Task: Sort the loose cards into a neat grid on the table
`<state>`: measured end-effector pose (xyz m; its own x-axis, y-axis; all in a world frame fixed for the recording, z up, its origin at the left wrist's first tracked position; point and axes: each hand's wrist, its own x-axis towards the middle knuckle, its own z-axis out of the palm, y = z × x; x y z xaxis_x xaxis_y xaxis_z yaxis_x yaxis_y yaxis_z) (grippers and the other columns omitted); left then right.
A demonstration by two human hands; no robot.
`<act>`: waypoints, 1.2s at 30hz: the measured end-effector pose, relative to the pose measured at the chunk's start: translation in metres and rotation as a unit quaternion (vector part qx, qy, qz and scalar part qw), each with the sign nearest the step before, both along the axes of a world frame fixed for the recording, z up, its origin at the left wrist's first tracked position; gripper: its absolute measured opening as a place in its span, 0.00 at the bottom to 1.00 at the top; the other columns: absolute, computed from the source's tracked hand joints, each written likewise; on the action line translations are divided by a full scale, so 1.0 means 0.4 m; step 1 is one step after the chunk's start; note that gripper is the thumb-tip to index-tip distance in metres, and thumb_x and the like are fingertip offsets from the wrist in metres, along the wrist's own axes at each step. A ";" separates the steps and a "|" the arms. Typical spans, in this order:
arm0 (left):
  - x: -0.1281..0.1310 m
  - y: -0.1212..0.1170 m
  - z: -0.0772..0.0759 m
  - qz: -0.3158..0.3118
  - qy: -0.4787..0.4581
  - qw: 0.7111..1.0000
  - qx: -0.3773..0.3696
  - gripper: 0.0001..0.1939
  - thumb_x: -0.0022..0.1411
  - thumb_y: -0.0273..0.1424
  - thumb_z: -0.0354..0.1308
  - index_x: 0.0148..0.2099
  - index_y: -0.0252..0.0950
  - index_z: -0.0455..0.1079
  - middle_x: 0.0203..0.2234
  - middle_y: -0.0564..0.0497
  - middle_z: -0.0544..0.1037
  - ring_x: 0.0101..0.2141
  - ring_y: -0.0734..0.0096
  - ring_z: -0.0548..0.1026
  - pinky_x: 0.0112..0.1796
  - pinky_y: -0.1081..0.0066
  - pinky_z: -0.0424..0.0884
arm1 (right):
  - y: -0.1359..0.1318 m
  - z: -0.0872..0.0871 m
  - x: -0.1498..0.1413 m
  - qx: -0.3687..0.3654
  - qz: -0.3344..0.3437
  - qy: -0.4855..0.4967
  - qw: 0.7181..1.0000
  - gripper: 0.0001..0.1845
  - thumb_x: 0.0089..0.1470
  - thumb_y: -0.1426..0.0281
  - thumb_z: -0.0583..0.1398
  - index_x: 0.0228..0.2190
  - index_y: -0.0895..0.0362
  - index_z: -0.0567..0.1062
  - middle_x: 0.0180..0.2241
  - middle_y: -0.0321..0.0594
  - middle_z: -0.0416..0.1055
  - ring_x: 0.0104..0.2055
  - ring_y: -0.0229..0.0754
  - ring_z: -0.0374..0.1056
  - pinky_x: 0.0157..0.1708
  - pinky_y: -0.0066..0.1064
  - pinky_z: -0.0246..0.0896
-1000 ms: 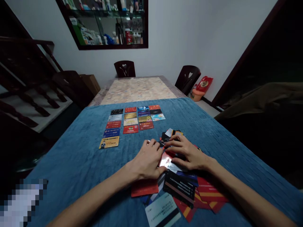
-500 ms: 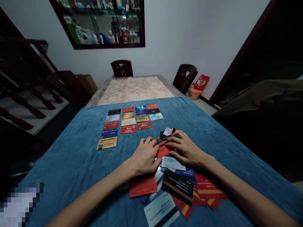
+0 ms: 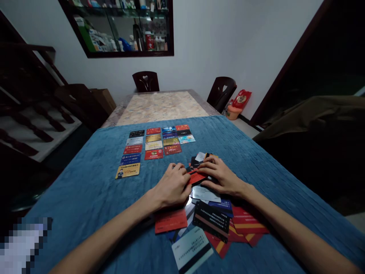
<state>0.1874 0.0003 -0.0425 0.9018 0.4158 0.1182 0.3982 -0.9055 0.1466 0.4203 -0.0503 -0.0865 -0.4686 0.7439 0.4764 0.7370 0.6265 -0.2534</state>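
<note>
A red card [image 3: 196,177] with a dark stripe is tilted between my two hands, above a loose pile of cards. My left hand [image 3: 174,184] is closed at its left end, the fingers curled and the thumb low. Around its right end, my right hand [image 3: 221,176] has its fingers bent, with the thumb below the card. Under the hands lie a pale card [image 3: 205,193], a blue card [image 3: 222,207] and a black card [image 3: 212,220]. Nearer me are a red card [image 3: 170,221] and a light green card [image 3: 192,249]. My fingertips are partly hidden.
Face-up cards stand in overlapping columns left of the pile, ending in a gold card [image 3: 128,170]. Red cards [image 3: 249,220] fan out beneath my right forearm. A blue cloth [image 3: 85,182] covers the near table; patterned tabletop [image 3: 162,106] shows beyond, with chairs [image 3: 221,93] around.
The red card between my hands has tipped up and looks narrower. My left hand has closed in a little at its end. The view has shifted slightly.
</note>
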 end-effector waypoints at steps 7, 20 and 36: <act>-0.001 0.011 0.002 -0.016 -0.032 0.999 -0.025 0.12 0.66 0.27 0.50 0.38 0.33 0.75 0.33 0.45 0.79 0.38 0.63 0.74 0.44 0.60 0.64 | 0.012 -0.024 0.003 0.030 -0.033 0.037 0.998 0.13 0.61 0.71 0.56 0.45 0.52 0.77 0.40 0.44 0.77 0.48 0.49 0.64 0.49 0.48 0.61; -0.007 0.052 -0.033 0.040 -0.136 0.988 -0.061 0.14 0.67 0.26 0.49 0.40 0.35 0.77 0.31 0.48 0.79 0.33 0.67 0.73 0.38 0.67 0.67 | 0.004 -0.021 -0.006 0.011 -0.106 0.115 0.988 0.09 0.63 0.68 0.56 0.39 0.54 0.77 0.35 0.43 0.76 0.42 0.48 0.66 0.43 0.43 0.63; -0.003 0.048 -0.052 0.077 -0.211 0.970 -0.090 0.12 0.66 0.25 0.52 0.40 0.35 0.78 0.32 0.48 0.81 0.33 0.69 0.74 0.38 0.69 0.68 | 0.006 -0.020 -0.006 0.006 -0.097 0.114 0.989 0.07 0.62 0.69 0.57 0.37 0.55 0.76 0.34 0.43 0.75 0.41 0.47 0.64 0.44 0.43 0.61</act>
